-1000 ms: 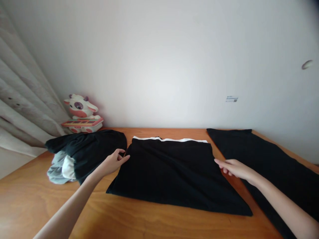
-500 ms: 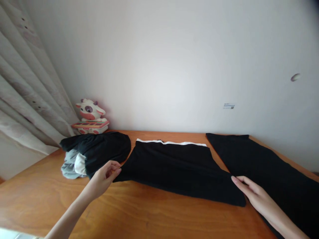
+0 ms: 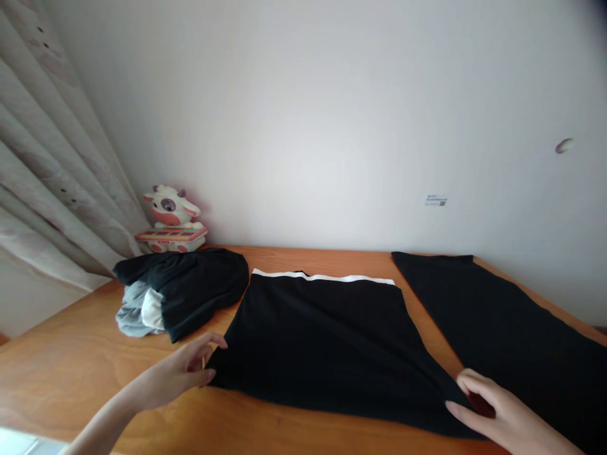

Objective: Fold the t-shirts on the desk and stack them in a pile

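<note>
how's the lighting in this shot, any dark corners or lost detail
Head view: wall brightest around its middle, dimming outward; head view: top right corner darkened; head view: white-edged black cloth shows only faint creases; head view: wall label too small to read.

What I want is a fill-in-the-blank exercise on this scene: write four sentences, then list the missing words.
1. The toy behind the crumpled cloth pile is shaped like a ____.
2. The strip along the far edge of the middle black cloth is ____ in colour.
3. The curtain hangs on the ____ side of the picture.
4. The hand at the middle black cloth's near-right corner is the person's ____ one.

Missing words: cow; white; left; right.
</note>
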A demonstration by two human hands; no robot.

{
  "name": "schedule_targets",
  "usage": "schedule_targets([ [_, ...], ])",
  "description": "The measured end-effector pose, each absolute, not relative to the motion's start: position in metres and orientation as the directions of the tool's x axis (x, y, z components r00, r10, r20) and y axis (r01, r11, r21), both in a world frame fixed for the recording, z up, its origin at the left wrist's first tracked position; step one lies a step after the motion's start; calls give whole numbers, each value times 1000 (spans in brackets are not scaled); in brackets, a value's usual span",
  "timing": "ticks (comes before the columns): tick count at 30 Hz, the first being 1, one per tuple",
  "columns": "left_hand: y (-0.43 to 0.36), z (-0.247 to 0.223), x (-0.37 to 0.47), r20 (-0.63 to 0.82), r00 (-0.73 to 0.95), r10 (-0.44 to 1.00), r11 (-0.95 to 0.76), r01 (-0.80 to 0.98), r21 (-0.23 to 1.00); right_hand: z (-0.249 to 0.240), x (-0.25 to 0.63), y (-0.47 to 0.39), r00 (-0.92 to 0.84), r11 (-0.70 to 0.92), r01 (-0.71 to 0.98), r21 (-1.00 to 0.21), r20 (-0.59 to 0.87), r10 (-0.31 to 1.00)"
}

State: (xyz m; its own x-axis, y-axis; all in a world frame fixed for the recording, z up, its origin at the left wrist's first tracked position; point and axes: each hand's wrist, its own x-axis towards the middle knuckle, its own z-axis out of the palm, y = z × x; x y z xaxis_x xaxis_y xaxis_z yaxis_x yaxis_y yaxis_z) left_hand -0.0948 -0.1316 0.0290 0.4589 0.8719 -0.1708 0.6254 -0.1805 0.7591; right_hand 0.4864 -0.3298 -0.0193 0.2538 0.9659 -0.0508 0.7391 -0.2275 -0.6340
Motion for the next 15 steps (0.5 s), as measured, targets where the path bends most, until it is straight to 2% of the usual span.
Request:
schedule_targets([
  [2,-135,34,-96,-275,460,844,-179,725,665,-12,491,-328,180,-235,712,-662,-152,972],
  [3,-135,36,-91,-258,443,858,-205,758,619,-10,493,-321,167,-240,688,-685,-173,971],
  [5,-132,38,-69,-85,419,904,-307,776,551,-7,498,-296,236,-267,639,-721,-147,961],
  [7,-125,37,-33,151,434,888,-449,748,488,-7,501,-259,386,-336,633,-698,-91,918],
  [10,-115,26,25,343,532,774,-631,685,364,-8,499,-198,520,-451,734,-508,-7,854],
  [13,-109,8,59,378,632,676,-733,629,258,-6,490,-153,550,-490,789,-371,72,832],
  [15,-109,-2,65,367,680,635,-771,592,236,-5,485,-135,535,-491,812,-315,65,842],
])
